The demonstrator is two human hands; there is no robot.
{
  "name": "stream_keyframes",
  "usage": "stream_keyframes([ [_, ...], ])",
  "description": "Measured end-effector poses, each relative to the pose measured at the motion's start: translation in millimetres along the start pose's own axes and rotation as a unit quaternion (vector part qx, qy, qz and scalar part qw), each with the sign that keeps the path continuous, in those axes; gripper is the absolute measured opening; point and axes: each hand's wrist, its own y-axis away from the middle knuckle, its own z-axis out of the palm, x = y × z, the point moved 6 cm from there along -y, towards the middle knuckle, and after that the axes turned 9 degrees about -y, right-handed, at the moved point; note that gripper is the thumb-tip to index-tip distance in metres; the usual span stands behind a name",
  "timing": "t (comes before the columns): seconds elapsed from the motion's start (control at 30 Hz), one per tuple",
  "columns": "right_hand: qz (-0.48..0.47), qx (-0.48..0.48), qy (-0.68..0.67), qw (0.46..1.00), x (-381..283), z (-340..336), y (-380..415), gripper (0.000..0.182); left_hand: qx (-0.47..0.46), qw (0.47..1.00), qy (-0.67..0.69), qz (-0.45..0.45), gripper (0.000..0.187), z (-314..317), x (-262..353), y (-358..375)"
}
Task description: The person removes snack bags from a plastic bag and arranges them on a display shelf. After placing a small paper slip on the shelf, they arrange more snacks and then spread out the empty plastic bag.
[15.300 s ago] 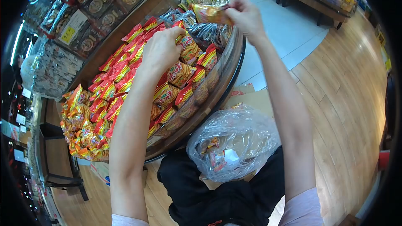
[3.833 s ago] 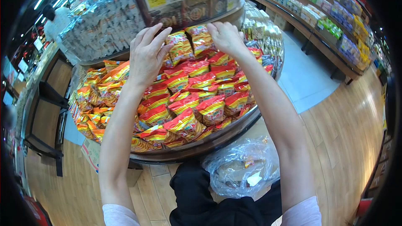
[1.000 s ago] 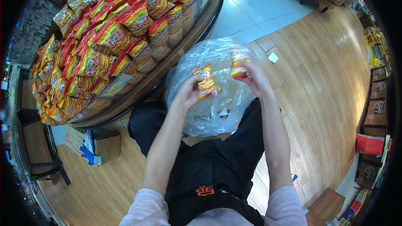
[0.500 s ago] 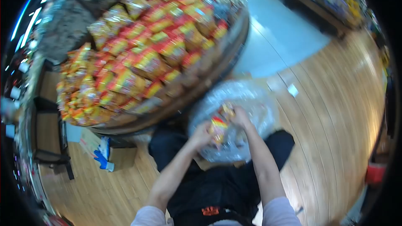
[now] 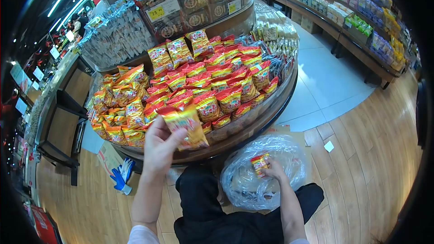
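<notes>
The left hand (image 5: 160,150) is closed around the lower left side of a red-and-yellow packet (image 5: 189,127), thumb across its front and the other fingers largely hidden behind it. This packet is raised in front of the display stand (image 5: 226,138), blurred so its print is hard to read. The right hand (image 5: 275,171), lower down, pinches a smaller-looking packet (image 5: 260,164) at its right side; its fingertips are partly hidden. That packet is over the clear plastic bag (image 5: 235,190), whose crumpled folds make the contents hard to make out.

Beyond the left hand, rows of similar packets (image 5: 209,106) fill the stand, overlapping so that many show only their red tops. Three upright packets (image 5: 179,52) stand at the back. Left of the person's knee, blue-and-white gloves (image 5: 122,177) lie by a cardboard box (image 5: 108,157), partly covering it. The sleeves are cut off at the lower edge.
</notes>
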Motion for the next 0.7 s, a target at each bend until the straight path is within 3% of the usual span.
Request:
stream_keyframes([
  [0.03, -0.001, 0.000, 0.003, 1.000, -12, -14, 9, 0.039, 0.016, 1.000, -0.018, 0.020, 0.036, -3, 11, -7],
  [0.1, 0.106, -0.107, -0.186, 0.971, -50, -47, 53, 0.039, 0.047, 0.997, -0.045, 0.033, 0.035, -21, 14, -21],
  [0.13, 0.107, -0.109, -0.182, 0.971, -53, -58, 67, 0.039, 0.058, 0.996, -0.056, 0.038, 0.035, -30, 14, -27],
  [0.2, 0.056, -0.132, -0.395, 0.908, -62, -79, 95, 0.043, 0.072, 0.995, -0.048, 0.050, 0.033, -40, 16, -33],
  [0.23, 0.056, -0.127, -0.392, 0.910, -69, -89, 103, 0.043, 0.084, 0.995, -0.046, 0.031, 0.033, -46, 16, -34],
  [0.3, -0.097, -0.102, -0.553, 0.821, -110, -121, 120, 0.050, 0.093, 0.995, -0.037, 0.015, 0.033, -53, 13, -34],
  [0.4, -0.245, -0.039, -0.527, 0.813, -199, -180, 90, 0.050, 0.093, 0.994, 0.001, 0.059, 0.033, -58, 12, -37],
  [0.47, -0.258, -0.048, -0.510, 0.819, -267, -213, 52, 0.038, 0.094, 0.994, -0.001, 0.049, 0.035, -60, 11, -39],
  [0.5, -0.279, -0.028, -0.499, 0.820, -293, -224, 23, 0.038, 0.094, 0.994, 0.003, 0.050, 0.036, -58, 15, -40],
  [0.53, -0.290, -0.105, -0.464, 0.830, -327, -231, -1, 0.041, 0.094, 0.994, 0.006, 0.055, 0.036, -58, 19, -41],
  [0.6, -0.325, -0.073, -0.407, 0.850, -392, -236, -32, 0.044, 0.089, 0.994, -0.028, 0.059, 0.036, -60, 27, -46],
  [0.7, -0.312, -0.085, -0.377, 0.868, -431, -228, -93, 0.045, 0.100, 0.993, -0.034, 0.048, 0.035, -69, 32, -57],
])
